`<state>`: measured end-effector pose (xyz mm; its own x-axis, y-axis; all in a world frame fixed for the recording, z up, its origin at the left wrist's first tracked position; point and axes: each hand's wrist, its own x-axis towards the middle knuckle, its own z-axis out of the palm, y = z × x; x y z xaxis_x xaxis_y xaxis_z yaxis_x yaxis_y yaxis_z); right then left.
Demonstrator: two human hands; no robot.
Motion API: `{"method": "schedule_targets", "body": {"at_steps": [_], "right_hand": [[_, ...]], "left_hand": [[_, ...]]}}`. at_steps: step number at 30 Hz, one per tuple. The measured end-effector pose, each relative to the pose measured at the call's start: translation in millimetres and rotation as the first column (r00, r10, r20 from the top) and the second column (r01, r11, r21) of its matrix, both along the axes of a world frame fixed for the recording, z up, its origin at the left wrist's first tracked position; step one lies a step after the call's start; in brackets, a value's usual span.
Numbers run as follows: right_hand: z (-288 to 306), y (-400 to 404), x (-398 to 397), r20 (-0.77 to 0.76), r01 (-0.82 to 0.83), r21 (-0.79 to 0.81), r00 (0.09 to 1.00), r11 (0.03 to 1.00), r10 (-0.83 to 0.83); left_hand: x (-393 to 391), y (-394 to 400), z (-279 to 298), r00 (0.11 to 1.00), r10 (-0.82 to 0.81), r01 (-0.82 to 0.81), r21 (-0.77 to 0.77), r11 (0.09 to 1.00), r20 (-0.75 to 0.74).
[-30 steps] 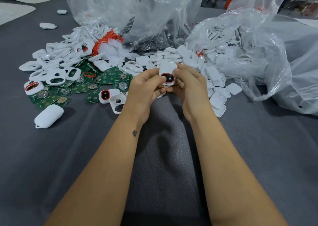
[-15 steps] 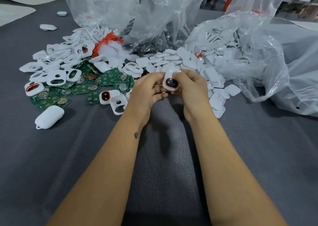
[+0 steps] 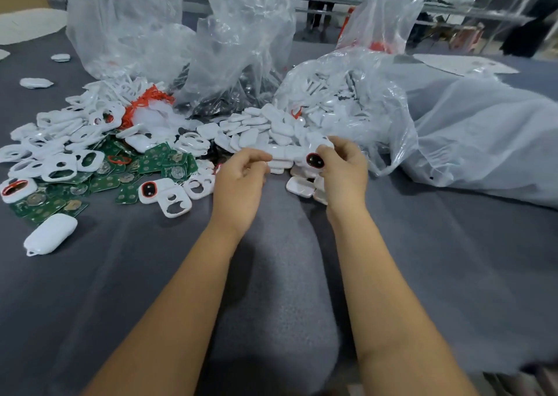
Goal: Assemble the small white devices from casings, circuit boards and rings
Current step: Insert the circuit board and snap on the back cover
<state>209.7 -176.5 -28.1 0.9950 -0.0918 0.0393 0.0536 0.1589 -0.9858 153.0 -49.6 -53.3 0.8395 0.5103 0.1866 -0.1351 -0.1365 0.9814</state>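
Fingers of your right hand (image 3: 344, 166) pinch a white casing (image 3: 315, 154) with its red-ringed dark window turned toward you, likely for checking. Your left hand (image 3: 241, 178), just beside it, hangs loosely curled and holds nothing. Beyond your knuckles lie plain white covers (image 3: 256, 130); farther to your left, green circuit boards (image 3: 169, 163).

no readable text, labels or numbers anywhere

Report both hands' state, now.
Left hand: fingers curled, holding nothing visible.
Right hand: holding a white device with a red ring.
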Motion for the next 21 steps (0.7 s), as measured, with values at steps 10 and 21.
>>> {"method": "schedule_targets", "body": {"at_steps": [10, 21], "right_hand": [[-3, -132, 8, -0.103, 0.074, -0.649, 0.977, 0.757, -0.185], [-22, -114, -8, 0.136, 0.162, -0.974, 0.977, 0.159, -0.166]], "left_hand": [[8, -74, -2, 0.927, -0.325, 0.375, 0.445, 0.813, -0.186], [20, -45, -16, 0.946, -0.160, 0.317, 0.702, 0.638, -0.282]]}}
